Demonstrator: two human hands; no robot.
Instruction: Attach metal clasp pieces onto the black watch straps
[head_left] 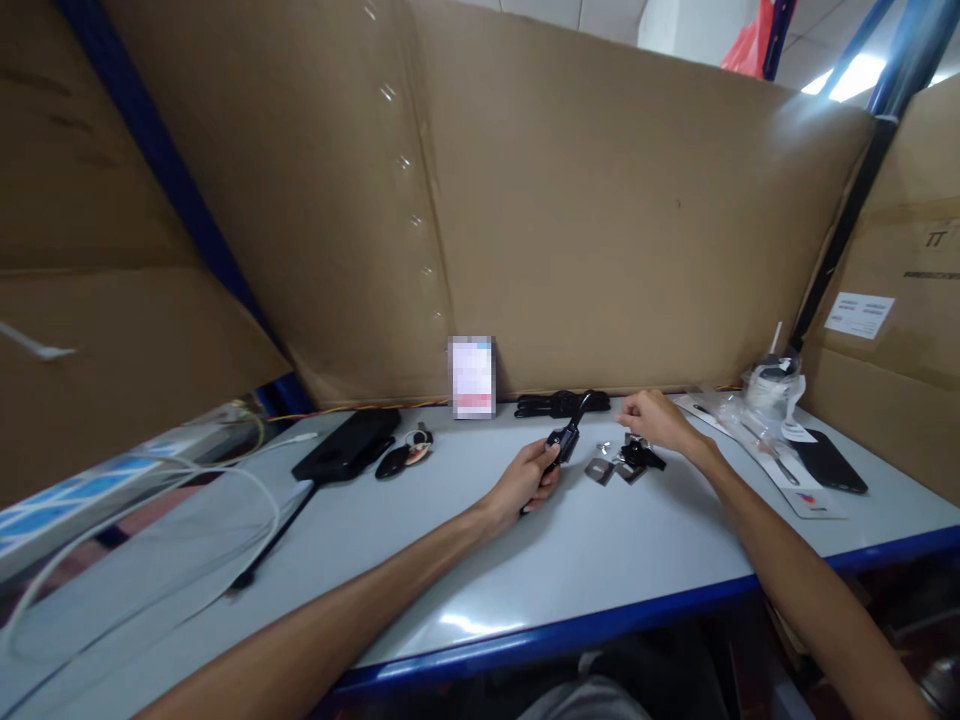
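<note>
My left hand [529, 475] is wrapped round a small black device [562, 443] above the table. A bent black stem or cable [583, 404] sticks up from the device's far end. My right hand [655, 418] is closed, fingers together, near the back of the table; what it pinches, if anything, is too small to make out. Just below it lie several small black parts [639, 453] and small clear packets [599, 470]. Behind my left hand lies a bundled black cable [553, 404].
A phone-like lit screen [473, 378] leans on the cardboard wall [600, 220]. At left are a black box [349, 445], keys [405, 455], white cables [274, 500] and a power strip [90, 490]. At right lie a black phone [831, 462], a plastic-wrapped item [772, 385] and tweezers on card [776, 460].
</note>
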